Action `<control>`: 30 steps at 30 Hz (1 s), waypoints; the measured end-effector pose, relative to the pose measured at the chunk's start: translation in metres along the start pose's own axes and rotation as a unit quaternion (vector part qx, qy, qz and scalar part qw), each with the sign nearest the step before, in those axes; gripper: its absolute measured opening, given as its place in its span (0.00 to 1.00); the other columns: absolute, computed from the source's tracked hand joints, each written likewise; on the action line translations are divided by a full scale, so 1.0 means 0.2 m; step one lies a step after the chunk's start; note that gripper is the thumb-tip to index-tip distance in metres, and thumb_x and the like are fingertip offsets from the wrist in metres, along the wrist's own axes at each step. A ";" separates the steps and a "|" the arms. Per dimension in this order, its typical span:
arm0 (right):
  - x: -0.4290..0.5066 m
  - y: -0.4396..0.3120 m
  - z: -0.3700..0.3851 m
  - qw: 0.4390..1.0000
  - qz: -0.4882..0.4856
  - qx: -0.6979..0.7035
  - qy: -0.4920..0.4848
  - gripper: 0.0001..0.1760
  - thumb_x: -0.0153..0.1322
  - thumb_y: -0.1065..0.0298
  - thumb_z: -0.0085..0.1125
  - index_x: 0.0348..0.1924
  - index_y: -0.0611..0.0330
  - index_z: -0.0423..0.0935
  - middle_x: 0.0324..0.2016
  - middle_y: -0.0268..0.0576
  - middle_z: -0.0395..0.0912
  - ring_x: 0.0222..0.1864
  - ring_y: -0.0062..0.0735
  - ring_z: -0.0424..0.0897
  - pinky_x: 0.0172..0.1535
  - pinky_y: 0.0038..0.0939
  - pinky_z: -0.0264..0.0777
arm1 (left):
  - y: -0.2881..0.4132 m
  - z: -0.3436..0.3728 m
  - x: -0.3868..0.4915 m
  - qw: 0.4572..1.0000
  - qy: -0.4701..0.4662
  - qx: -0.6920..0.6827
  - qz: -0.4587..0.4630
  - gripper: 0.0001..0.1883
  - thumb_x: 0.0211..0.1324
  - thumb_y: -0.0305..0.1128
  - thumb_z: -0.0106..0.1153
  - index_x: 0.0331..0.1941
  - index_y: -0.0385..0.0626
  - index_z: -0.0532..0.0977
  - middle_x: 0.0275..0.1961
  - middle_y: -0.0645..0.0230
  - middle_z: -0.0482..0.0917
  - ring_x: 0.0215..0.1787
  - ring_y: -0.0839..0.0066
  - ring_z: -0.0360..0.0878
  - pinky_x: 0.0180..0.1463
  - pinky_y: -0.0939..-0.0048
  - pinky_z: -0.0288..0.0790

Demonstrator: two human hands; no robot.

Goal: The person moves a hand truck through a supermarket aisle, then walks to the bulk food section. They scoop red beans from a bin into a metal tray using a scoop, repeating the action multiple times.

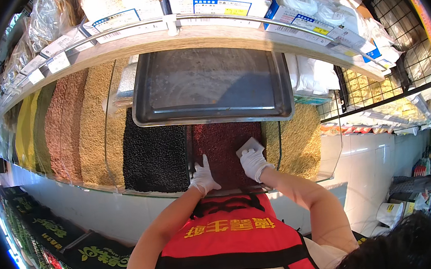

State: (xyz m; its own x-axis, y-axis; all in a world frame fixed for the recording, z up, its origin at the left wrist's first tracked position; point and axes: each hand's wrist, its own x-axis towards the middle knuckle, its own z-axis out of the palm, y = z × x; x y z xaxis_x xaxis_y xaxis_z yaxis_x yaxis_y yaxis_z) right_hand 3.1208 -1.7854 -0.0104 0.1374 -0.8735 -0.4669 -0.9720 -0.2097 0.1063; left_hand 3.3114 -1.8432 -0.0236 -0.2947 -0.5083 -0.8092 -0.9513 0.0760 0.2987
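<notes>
White disposable gloves cover both my hands. My right hand (pixel 254 165) grips a small flat grey plate (pixel 250 145), perhaps a scraper, over the right side of a bin of dark red beans (pixel 222 145). Towards the left front corner of that bin rests my left hand (pixel 204 177), index finger stretched forward and thumb spread, with nothing seen in it. Black beans (pixel 154 155) fill the bin to the left, and pale yellow beans or grains (pixel 300 142) the one to the right. Clear dividers (pixel 280 144) separate some bins. A dark metal tray (pixel 211 85) overlaps the back of the bins.
Above the bins runs a wooden shelf (pixel 215 39) with a metal rail, price labels and bagged goods. More bins of tan beans (pixel 94 133) and reddish peanuts (pixel 65 128) extend left. White packets (pixel 314 74) and a black wire rack (pixel 381 100) stand right. Black crates (pixel 91 256) sit lower left.
</notes>
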 end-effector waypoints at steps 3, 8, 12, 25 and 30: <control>-0.01 -0.10 0.07 0.999 0.030 0.040 -0.014 0.14 0.59 0.67 0.52 0.36 0.61 0.77 0.34 0.46 0.75 0.35 0.40 0.76 0.33 0.47 0.69 | -0.01 0.02 0.05 0.997 -0.029 -0.065 -0.006 0.76 0.20 0.45 0.77 0.66 0.46 0.24 0.63 0.26 0.44 0.64 0.40 0.55 0.65 0.63 0.57; 0.03 -0.21 0.19 0.944 -0.005 0.276 0.183 0.10 0.62 0.66 0.50 0.21 0.62 0.72 0.25 0.50 0.73 0.30 0.48 0.74 0.34 0.43 0.67 | -0.02 0.08 0.12 0.974 -0.024 -0.201 0.097 0.65 0.22 0.37 0.77 0.65 0.39 0.40 0.61 0.42 0.59 0.62 0.54 0.61 0.64 0.67 0.57; 0.03 -0.14 0.24 0.823 0.062 0.531 0.194 0.11 0.61 0.65 0.51 0.21 0.64 0.71 0.25 0.51 0.72 0.32 0.49 0.73 0.38 0.40 0.67 | 0.01 0.07 0.10 0.897 -0.034 -0.387 0.211 0.47 0.25 0.29 0.74 0.56 0.38 0.58 0.54 0.61 0.70 0.57 0.67 0.66 0.63 0.69 0.58; -0.07 -0.11 0.29 0.358 0.095 0.903 0.217 0.08 0.59 0.74 0.52 0.15 0.56 0.68 0.15 0.32 0.66 0.22 0.21 0.66 0.30 0.22 0.58 | 0.11 -0.06 -0.06 0.912 0.142 -0.169 0.347 0.52 0.31 0.41 0.73 0.64 0.46 0.54 0.63 0.47 0.57 0.66 0.53 0.53 0.67 0.64 0.53; -0.20 -0.04 0.16 0.330 0.066 0.914 0.226 0.05 0.58 0.73 0.52 0.16 0.58 0.70 0.15 0.32 0.68 0.20 0.21 0.66 0.29 0.21 0.58 | 0.14 -0.12 -0.18 0.908 0.144 -0.215 0.330 0.39 0.49 0.39 0.63 0.65 0.45 0.56 0.66 0.57 0.57 0.69 0.63 0.51 0.70 0.67 0.46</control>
State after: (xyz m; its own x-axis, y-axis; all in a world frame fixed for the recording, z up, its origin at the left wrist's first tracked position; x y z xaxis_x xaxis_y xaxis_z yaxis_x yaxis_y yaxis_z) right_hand 3.1178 -1.7352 -0.0205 -0.3155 -0.8852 -0.3419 0.5917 0.0982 -0.8001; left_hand 3.2975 -1.8436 0.0273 -0.6930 -0.6815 -0.2352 -0.4343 0.1343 0.8907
